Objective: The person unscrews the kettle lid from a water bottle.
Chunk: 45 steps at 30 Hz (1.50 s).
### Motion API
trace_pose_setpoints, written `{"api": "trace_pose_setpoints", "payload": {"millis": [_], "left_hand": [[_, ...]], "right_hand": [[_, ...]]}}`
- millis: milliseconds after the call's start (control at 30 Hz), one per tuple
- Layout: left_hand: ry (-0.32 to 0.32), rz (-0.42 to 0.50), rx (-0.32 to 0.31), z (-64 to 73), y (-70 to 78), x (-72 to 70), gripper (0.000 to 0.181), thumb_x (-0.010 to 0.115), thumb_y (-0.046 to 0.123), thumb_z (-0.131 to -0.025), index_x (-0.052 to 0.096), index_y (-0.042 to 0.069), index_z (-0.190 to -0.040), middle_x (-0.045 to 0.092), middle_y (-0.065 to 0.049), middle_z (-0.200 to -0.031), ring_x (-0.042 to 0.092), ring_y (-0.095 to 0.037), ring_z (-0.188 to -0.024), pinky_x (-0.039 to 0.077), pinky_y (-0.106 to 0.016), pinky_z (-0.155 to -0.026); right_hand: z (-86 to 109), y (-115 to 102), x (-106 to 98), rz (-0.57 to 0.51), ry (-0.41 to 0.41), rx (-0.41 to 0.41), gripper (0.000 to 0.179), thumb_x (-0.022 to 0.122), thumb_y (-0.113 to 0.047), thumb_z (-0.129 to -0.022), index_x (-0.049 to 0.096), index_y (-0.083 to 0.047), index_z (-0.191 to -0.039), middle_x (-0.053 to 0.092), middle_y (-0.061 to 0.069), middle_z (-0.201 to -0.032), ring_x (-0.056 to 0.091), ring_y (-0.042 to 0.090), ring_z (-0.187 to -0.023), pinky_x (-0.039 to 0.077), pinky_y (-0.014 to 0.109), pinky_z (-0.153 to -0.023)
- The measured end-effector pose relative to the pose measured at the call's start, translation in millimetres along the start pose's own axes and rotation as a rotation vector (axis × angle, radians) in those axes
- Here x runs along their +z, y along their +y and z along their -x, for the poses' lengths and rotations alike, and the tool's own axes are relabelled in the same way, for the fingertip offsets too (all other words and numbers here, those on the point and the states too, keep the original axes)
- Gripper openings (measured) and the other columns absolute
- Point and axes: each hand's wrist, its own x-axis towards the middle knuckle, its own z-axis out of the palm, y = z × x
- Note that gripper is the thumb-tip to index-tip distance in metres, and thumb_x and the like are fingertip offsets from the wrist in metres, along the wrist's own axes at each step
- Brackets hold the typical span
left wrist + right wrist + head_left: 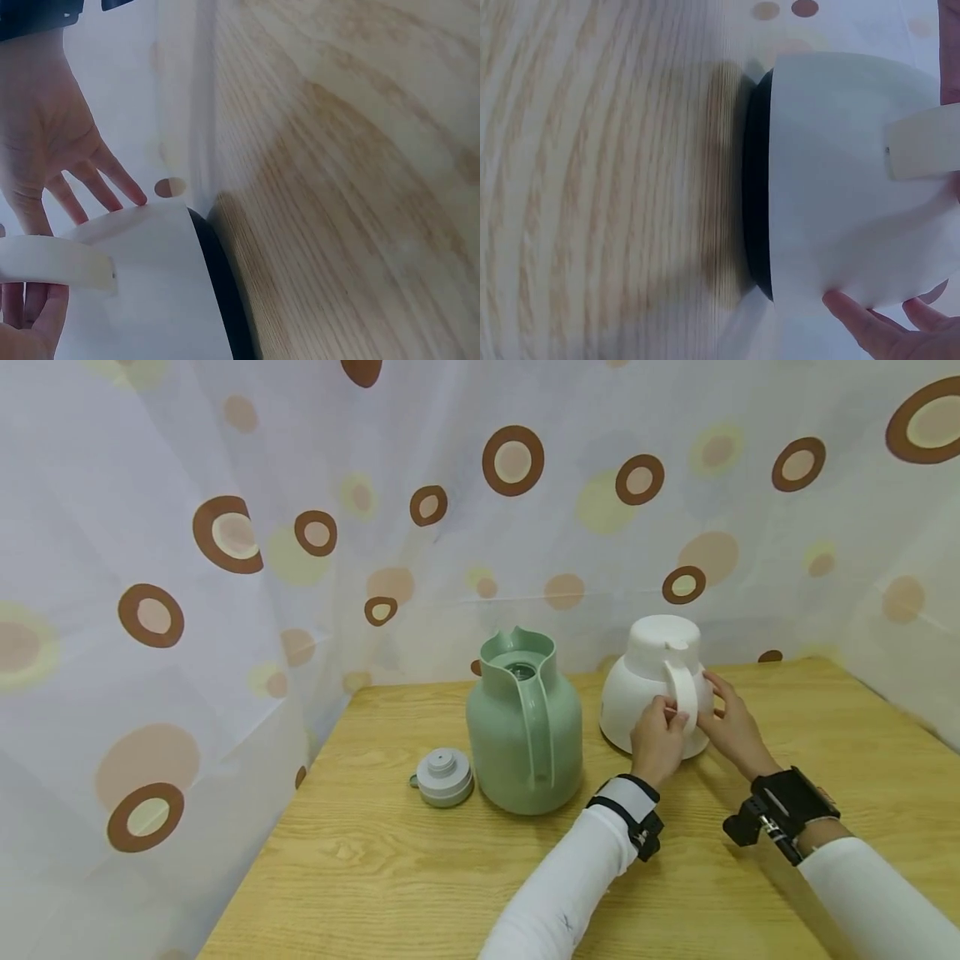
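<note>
A white jug (pixel 645 693) with a white top and a dark base stands at the back right of the table. My left hand (pixel 658 743) holds its handle (pixel 682 689), fingers curled around it, as the left wrist view also shows. On the jug's right side rests my right hand (pixel 738 731), its fingers (pixel 112 176) spread and fairly straight against the body. The right wrist view shows the right fingertips (pixel 844 304) touching the white wall near the base. A green jug (pixel 525 735) with no lid on stands to the left, apart from both hands.
Left of the green jug lies a grey-green lid or stopper (pixel 444 777) with a small tab. Everything stands on a wooden table (pixel 390 877). A white curtain (pixel 435 435) with brown and yellow circles hangs behind the table and along its sides.
</note>
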Motion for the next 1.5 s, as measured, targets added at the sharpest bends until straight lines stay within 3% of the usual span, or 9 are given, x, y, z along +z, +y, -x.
{"api": "trace_pose_setpoints", "payload": {"millis": [200,967,1500], "left_hand": [[-0.002,-0.014,0.026,7.7,2.3,-3.1,0.009,0.058,0.018,-0.091,0.058,0.011,-0.097,0.058,0.006,-0.085,0.055,-0.003,-0.078,0.038,-0.014,-0.068],[-0.045,0.017,0.001,31.1,13.7,-23.1,0.007,0.058,0.018,-0.091,0.057,0.012,-0.095,0.055,0.007,-0.083,0.053,-0.002,-0.078,0.037,-0.015,-0.069],[-0.012,-0.026,0.063,50.9,18.5,-29.7,0.007,0.059,0.018,-0.090,0.057,0.012,-0.093,0.055,0.009,-0.082,0.052,0.001,-0.077,0.036,-0.015,-0.070]], "right_hand": [[7.0,-2,-1,0.016,-0.022,0.019,0.065,0.046,-0.016,-0.095,0.008,-0.004,-0.147,0.011,0.037,-0.140,0.022,0.057,-0.120,0.031,0.065,-0.086],[28.7,-18,0,-0.002,-0.097,0.066,0.066,0.045,-0.020,-0.096,0.004,-0.007,-0.147,0.010,0.038,-0.140,0.026,0.064,-0.113,0.037,0.064,-0.081],[45.9,-26,0,-0.027,-0.152,0.100,0.069,0.046,-0.021,-0.097,0.000,-0.009,-0.147,0.007,0.038,-0.140,0.024,0.063,-0.114,0.040,0.060,-0.081]]}}
